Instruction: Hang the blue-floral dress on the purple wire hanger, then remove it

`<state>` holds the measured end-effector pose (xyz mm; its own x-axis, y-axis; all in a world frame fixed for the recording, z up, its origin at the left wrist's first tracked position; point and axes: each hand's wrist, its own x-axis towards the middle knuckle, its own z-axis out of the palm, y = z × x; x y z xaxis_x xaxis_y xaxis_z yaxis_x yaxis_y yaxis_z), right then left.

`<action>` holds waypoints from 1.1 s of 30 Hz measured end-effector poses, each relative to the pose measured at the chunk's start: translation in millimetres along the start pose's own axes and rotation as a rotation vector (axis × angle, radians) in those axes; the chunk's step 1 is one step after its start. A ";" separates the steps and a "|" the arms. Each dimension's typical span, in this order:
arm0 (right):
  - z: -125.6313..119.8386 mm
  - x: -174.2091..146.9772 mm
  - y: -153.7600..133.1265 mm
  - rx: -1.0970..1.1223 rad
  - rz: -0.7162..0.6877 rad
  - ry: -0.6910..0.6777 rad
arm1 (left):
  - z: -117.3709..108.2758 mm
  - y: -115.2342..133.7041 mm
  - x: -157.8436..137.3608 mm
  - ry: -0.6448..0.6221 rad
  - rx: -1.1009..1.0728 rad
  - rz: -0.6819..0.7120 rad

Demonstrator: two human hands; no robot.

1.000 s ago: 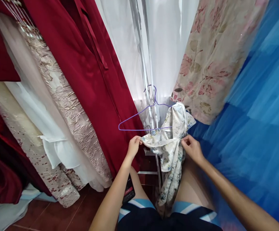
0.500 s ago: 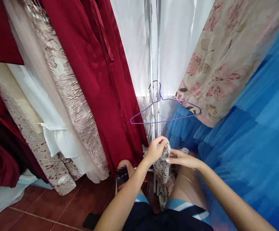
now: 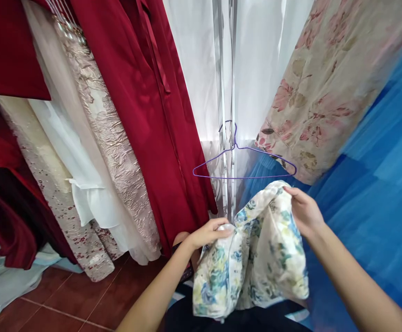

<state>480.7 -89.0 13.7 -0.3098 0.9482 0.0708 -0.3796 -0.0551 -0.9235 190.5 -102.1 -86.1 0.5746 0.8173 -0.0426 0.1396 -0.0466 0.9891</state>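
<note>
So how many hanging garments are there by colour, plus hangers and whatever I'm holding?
Dark red garments: 1, maybe more at the left edge
Beige embroidered gowns: 1
White garments: 1
Pink floral fabric: 1
Blue tulle: 1
Purple wire hanger: 1
Blue-floral cloth, held in both hands: 1
Total: 7

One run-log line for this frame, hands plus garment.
left hand: grips floral garment edge | right hand: grips its upper edge | garment: spread between hands, below purple wire hanger | hanger: bare, hooked on rack pole

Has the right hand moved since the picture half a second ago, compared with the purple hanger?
Yes. The right hand has risen and moved right; it now grips the floral cloth just below the purple hanger.
</note>
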 end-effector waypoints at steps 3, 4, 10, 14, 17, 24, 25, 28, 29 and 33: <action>-17.5 2.1 -12.5 0.028 0.010 0.105 | -35.4 1.2 -14.2 0.074 0.118 -0.017; -22.8 3.4 -14.0 0.011 -0.007 0.139 | -49.4 3.6 -18.6 0.126 0.211 -0.014; -22.3 16.6 -0.1 -0.398 -0.124 -0.001 | -140.2 37.9 -30.2 0.516 1.012 0.134; -3.6 27.9 10.3 -0.531 -0.224 -0.096 | -172.8 73.2 -10.6 0.689 0.914 0.232; -6.4 39.1 12.1 -0.565 -0.360 -0.010 | -168.9 96.5 14.4 0.656 0.559 0.320; -59.8 76.9 7.3 -0.773 -0.745 0.312 | -101.1 108.0 45.9 0.355 -0.014 0.193; -65.2 82.9 6.0 -0.774 -0.781 0.350 | -89.3 106.3 46.3 0.286 -0.117 0.167; -69.5 100.2 6.0 -0.749 -0.788 0.318 | -61.1 102.1 47.4 0.186 -0.357 0.157; -67.8 105.8 7.4 -0.747 -0.759 0.265 | -55.5 101.3 48.2 0.191 -0.396 0.169; -62.0 126.9 13.4 -0.796 -0.710 0.171 | -57.5 101.1 48.1 0.261 -0.429 0.199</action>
<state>490.3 50.0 -13.1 -0.0933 0.7179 0.6898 0.2704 0.6851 -0.6764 185.9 -34.5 19.9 0.3289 0.9349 0.1335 -0.3243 -0.0210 0.9457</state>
